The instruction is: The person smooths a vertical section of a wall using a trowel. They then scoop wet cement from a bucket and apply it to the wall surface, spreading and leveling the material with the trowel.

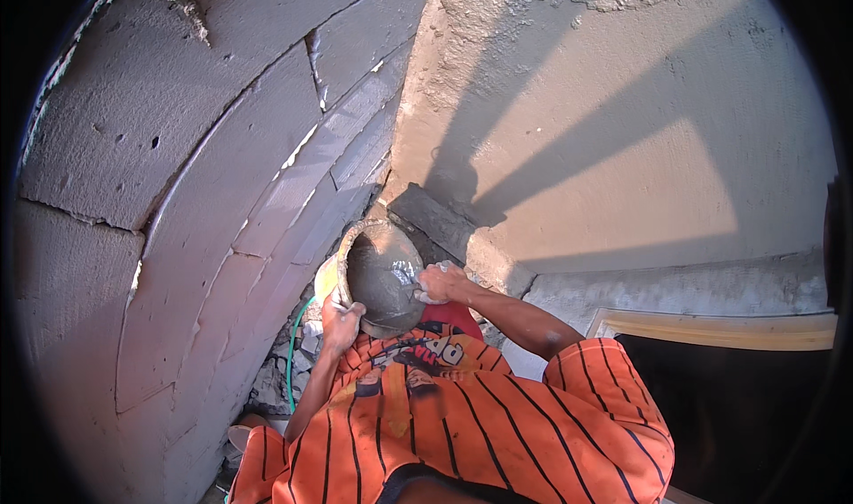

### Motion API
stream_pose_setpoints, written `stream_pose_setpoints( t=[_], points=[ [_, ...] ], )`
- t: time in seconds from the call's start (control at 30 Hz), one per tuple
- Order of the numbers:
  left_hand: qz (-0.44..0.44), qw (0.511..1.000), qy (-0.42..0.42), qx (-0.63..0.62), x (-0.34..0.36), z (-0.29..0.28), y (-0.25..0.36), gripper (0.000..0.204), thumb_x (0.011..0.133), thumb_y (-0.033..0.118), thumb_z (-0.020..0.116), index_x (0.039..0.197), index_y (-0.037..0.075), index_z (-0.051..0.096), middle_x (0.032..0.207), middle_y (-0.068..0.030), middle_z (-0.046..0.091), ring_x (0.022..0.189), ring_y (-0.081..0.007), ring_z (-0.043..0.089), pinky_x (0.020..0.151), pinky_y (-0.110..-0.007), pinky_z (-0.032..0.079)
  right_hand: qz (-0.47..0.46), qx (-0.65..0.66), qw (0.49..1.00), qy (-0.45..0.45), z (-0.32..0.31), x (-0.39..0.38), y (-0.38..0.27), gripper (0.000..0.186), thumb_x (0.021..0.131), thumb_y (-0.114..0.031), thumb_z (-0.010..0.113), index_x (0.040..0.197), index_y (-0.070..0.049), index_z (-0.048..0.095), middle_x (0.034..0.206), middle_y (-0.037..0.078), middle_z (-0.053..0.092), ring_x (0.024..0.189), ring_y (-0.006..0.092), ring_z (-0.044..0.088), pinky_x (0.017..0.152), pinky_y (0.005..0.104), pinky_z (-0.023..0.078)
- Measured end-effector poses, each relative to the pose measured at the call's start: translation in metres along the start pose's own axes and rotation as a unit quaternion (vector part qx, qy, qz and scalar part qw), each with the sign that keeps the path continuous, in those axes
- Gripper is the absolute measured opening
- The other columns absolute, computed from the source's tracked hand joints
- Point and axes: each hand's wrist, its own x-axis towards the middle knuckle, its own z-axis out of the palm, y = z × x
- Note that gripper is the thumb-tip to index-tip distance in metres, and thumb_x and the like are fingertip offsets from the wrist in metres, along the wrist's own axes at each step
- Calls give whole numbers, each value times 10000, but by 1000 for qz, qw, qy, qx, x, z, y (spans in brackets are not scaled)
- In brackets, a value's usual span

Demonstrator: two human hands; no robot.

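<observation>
A round bucket (341, 257), smeared with grey, is tilted in front of my body with its mouth turned up toward me. Wet grey mortar (378, 277) coats its inside, with a shiny patch near the right side. My left hand (340, 324) grips the bucket's near left rim, the thumb over the edge. At the right side of the mouth, my right hand (439, 282) is closed, its fingers whitened with mortar. What lies inside that fist is hidden; I cannot tell whether it is the rim or a tool handle.
A wall of large grey blocks (204, 184) rises at the left, meeting a plastered wall (613, 166) at the corner. A dark board-like piece (433, 220) lies beyond the bucket. Green hose (291, 353) runs over rubble (271, 384); a framed dark opening (720, 388) is at right.
</observation>
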Motion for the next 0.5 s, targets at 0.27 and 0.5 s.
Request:
stream_pose_setpoints(
  t=[0.27,0.5],
  points=[
    [8,998,36,-45,-14,-16,-25,438,737,-100,574,1167,-16,565,968,-31,631,833,-135,591,749,-281,489,-50,51,997,42,26,14,5,371,880,-429,571,1036,-109,675,1046,198,667,1062,378,617,920,526,459],
    [8,984,152,-94,-44,-11,-33,423,727,-145,530,1126,-12,578,949,-15,626,795,-114,575,734,-258,482,-157,96,983,14,-6,3,-3,367,890,-392,589,996,-48,658,908,186,693,907,400,657,774,513,518]
  ],
)
